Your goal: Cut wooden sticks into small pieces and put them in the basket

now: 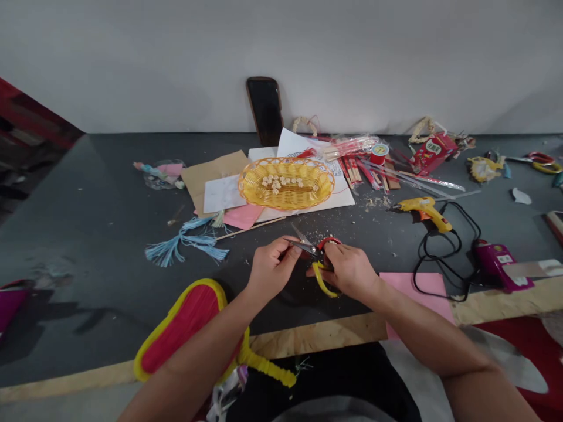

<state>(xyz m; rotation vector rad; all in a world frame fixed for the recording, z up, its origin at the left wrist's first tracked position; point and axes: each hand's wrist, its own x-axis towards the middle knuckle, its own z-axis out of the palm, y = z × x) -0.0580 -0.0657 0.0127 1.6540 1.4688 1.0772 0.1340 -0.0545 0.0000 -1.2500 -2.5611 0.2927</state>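
My right hand [352, 271] grips a pair of scissors [326, 281] with red and yellow handles, its blades parted and pointing up and left. My left hand [273, 266] is closed in a pinch beside the blades; what it holds is too small to make out. Just beyond the hands, a yellow woven basket [285, 201] holds small pale pieces and a brown strip. Blue tassels [185, 241] lie left of the hands. Under my left forearm rests a red and yellow fuzzy shape [187, 328] at the table edge.
A yellow glue gun [424, 214] with a black cable lies to the right, near a purple box [501, 266] and pink paper [413, 287]. A phone [266, 111] leans on the wall. Behind the basket are a red spool [379, 153], packaged sticks and a red box [433, 153].
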